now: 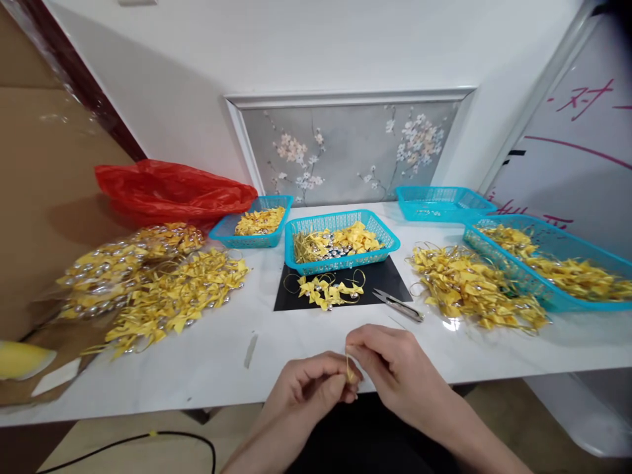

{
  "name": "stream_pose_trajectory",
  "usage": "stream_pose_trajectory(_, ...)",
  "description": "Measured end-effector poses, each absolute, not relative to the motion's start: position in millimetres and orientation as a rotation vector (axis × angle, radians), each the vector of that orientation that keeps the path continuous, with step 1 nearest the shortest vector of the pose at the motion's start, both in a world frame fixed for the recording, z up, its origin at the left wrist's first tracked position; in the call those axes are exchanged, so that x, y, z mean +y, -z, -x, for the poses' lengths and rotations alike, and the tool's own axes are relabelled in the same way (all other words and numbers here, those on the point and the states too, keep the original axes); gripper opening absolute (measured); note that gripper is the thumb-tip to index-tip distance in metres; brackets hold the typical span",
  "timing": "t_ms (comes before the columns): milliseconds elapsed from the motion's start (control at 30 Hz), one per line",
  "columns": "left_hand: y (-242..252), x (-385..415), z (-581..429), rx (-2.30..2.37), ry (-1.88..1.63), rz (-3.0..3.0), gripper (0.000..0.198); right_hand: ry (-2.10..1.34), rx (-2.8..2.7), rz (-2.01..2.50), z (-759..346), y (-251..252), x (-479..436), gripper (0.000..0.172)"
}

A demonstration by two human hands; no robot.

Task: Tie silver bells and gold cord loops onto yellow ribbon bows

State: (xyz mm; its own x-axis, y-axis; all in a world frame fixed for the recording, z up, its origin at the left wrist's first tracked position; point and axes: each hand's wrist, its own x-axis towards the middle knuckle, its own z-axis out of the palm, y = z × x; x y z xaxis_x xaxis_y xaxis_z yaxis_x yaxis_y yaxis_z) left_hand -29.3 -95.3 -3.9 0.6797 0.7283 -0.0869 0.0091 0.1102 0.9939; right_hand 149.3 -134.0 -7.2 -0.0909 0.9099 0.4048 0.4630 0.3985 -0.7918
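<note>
Near the table's front edge, my left hand [316, 388] pinches a small yellow ribbon piece [351, 376], most of it hidden by the fingers. Just to the right, my right hand [390, 362] has thumb and forefinger closed on the thin yellow cord rising from that piece. Beyond the hands, several yellow bows with silvery beads [328, 291] lie on a black mat [289, 301]. Scissors [399, 305] rest at the mat's right edge. A blue basket [340, 264] holding yellow bows, cords and beads stands on the back of the mat.
Heaps of beaded yellow bows lie left [182, 293] and right [474, 286]. More blue baskets stand at back left [224, 234], back right [444, 204] and far right [557, 296]. A red plastic bag [172, 191] sits behind the left heap.
</note>
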Motion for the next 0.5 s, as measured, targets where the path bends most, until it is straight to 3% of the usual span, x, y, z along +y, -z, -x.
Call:
stream_pose_trajectory(300,4.6,-90.8,22.3,0.811,-0.71,-1.362,0.014,-0.557,-1.74,1.234,-145.1,4.9,-135.8,0.019)
stream_pose_trajectory(500,4.1,-83.2,22.9,0.92,-0.787,-1.398,0.02,-0.496,-1.84,1.265,-145.3,-2.9,-138.4,0.021)
